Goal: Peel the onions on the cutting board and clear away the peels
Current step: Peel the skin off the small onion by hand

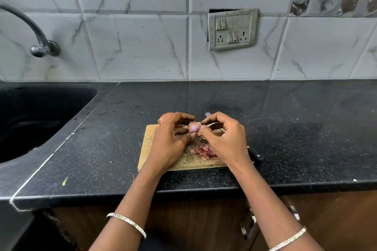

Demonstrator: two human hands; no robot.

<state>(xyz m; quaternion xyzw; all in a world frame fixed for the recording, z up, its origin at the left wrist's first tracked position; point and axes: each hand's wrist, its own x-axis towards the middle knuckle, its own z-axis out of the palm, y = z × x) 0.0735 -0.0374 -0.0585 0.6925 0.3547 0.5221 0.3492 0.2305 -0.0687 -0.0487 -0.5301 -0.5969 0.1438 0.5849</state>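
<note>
Over a wooden cutting board [149,149] my left hand [171,142] holds a small pink onion [193,126] between thumb and fingers. My right hand [224,140] pinches a strip of skin [201,129] at the onion's right side. A second onion [165,118], still in its brown skin, sits at the board's far left corner, partly hidden behind my left hand. A heap of pink peels [202,151] lies on the board below my hands.
A knife lies at the board's right, its black handle [256,156] near my right wrist and its tip [208,114] behind my hands. A dark sink [40,112] with a tap [40,47] is at left. The black counter's front edge [204,191] runs just below the board.
</note>
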